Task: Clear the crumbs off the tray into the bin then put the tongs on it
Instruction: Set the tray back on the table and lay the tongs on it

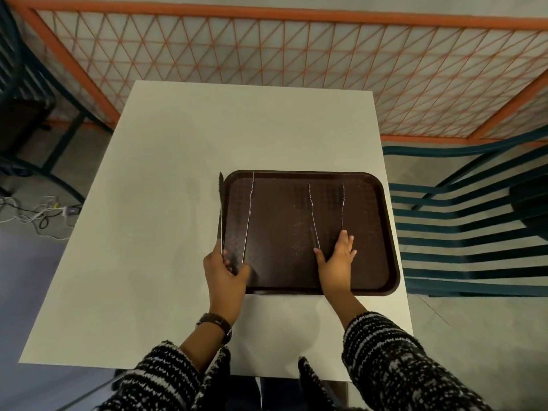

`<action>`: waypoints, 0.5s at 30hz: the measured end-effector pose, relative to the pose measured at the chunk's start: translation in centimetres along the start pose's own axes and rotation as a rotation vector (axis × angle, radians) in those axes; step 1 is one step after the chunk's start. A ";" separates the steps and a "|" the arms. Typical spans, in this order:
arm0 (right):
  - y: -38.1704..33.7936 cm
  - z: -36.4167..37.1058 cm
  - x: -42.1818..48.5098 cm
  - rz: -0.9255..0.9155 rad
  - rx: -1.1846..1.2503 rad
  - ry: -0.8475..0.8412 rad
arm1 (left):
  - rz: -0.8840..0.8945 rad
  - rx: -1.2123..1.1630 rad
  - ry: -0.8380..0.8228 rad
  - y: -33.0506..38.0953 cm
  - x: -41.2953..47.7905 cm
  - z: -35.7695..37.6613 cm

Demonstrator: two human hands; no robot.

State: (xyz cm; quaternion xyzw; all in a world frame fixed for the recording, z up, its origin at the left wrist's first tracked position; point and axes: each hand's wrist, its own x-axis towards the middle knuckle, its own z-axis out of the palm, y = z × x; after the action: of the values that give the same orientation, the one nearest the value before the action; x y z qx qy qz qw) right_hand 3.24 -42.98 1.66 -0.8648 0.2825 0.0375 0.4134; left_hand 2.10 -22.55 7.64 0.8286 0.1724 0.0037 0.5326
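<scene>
A dark brown tray (370,221) lies on the right half of a white table (166,203). My left hand (224,269) grips the hinge end of one pair of metal tongs (248,215); one arm runs over the tray, the other arm along the tray's left rim. My right hand (336,259) rests on the hinge end of a second pair of tongs (312,215), which lies flat on the tray with its tips pointing away. A few pale specks dot the tray's surface. No bin is in view.
An orange mesh fence (296,54) runs behind the table. Teal slatted chairs (462,226) stand to the right and at the far left. Cables and a power strip (59,210) lie on the floor at left.
</scene>
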 end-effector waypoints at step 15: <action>0.2 0.8 0.2 -0.006 -0.015 0.024 | -0.103 0.072 -0.055 -0.8 -1.0 3.0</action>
State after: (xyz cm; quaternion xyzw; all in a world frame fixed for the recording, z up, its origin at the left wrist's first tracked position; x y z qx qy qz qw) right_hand 3.39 -42.58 0.96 -0.8693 0.2843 0.0280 0.4034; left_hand 1.50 -25.23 5.85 0.8371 0.1999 -0.0526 0.5065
